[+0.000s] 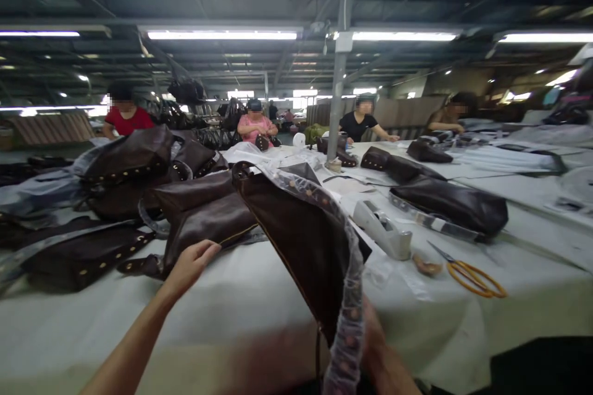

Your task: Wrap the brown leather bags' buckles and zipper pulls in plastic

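A dark brown leather bag (pixel 306 241) with a zip along one edge stands tilted up in front of me. Its studded strap (pixel 349 315) is wrapped in clear plastic. My right hand (pixel 370 327) supports this bag from behind at its lower right; the bag hides most of the fingers. Further left, my left hand (pixel 197 257) reaches forward with fingers extended and loosely together, nothing visible between them. Its fingertips are at the lower edge of another brown leather bag (pixel 210 222) lying on the table; contact is unclear.
Studded bags (pixel 125 160) are piled at the left. To the right are a tape dispenser (pixel 382 231), orange-handled scissors (pixel 475 278) and another brown bag (pixel 454 203). A pole (pixel 338 92) rises from the white-covered table (pixel 259 321). Several people work across it.
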`<state>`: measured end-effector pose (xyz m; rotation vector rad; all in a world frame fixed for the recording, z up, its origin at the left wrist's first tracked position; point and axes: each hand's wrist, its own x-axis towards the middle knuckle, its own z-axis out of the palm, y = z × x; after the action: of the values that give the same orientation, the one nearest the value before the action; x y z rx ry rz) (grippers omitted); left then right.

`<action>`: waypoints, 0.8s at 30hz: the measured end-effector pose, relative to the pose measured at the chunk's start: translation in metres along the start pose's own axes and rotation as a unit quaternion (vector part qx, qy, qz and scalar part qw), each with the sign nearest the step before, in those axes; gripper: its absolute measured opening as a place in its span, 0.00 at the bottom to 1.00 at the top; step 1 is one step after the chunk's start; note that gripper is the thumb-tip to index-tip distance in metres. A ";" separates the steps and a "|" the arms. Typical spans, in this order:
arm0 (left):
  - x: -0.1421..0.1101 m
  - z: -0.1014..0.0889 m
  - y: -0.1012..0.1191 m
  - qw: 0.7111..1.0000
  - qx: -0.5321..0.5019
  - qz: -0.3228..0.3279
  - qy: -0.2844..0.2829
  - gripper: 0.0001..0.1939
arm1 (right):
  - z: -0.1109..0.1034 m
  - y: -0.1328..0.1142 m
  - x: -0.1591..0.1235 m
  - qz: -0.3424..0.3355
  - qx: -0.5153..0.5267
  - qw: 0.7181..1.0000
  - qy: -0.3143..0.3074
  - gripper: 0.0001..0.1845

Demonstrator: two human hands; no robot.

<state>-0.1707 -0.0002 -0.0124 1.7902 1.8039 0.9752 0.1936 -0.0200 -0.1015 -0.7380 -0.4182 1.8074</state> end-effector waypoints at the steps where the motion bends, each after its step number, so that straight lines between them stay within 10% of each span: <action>1: -0.004 0.005 0.015 0.997 -0.077 -0.003 -0.028 0.25 | 0.006 0.007 -0.001 0.027 0.025 0.999 -0.012 0.22; 8: -0.039 0.055 0.071 0.925 -0.304 -0.019 -0.227 0.39 | 0.059 0.063 -0.010 0.120 0.101 0.985 -0.077 0.17; 16: -0.064 0.076 0.037 0.936 -0.327 -0.069 -0.112 0.34 | 0.076 0.065 0.001 0.308 0.056 0.949 -0.039 0.32; 21: -0.125 0.100 0.017 0.953 -0.286 -0.097 0.030 0.21 | 0.082 0.055 0.010 0.318 0.098 0.942 -0.040 0.37; 24: -0.167 0.123 0.010 0.929 -0.341 -0.144 0.006 0.20 | 0.085 0.054 0.015 0.310 0.107 0.944 -0.030 0.36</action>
<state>-0.0609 -0.1420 -0.1179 1.0601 1.4201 1.2819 0.0957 -0.0189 -0.0753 -0.7075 -0.0133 2.4238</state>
